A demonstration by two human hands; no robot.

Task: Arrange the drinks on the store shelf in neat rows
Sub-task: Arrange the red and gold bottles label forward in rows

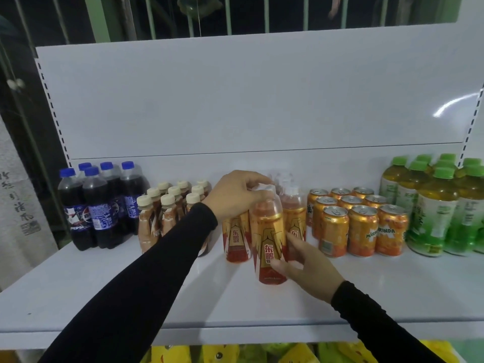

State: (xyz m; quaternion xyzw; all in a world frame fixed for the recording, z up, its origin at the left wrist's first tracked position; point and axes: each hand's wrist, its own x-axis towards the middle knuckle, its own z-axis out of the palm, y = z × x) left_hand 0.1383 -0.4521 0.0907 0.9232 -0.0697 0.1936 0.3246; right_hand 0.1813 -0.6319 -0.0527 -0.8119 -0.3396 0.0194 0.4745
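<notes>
Front gold-and-red plastic energy-drink bottle with clear cap (267,237) stands mid-shelf, ahead of its group, on the white metal shelf (157,297). Left hand (237,196) curls over its cap and shoulder, clamped on it; right hand (306,263) pinches the lower label, fingers around the side. Step in hand, by my read: seating this bottle as the front of a gold row. Next move calls for sliding it back and square with the two gold bottles behind it (294,216), labels forward, then letting go.

Contents: the gold bottles show reddish liquid under the caps, full. Left: brown coffee bottles with cream caps (167,205), then dark cola bottles with blue caps (99,205), full. Right: orange soda cans (362,229), tabs unopened, three rows; green-capped tea bottles with yellow liquid (432,205).
</notes>
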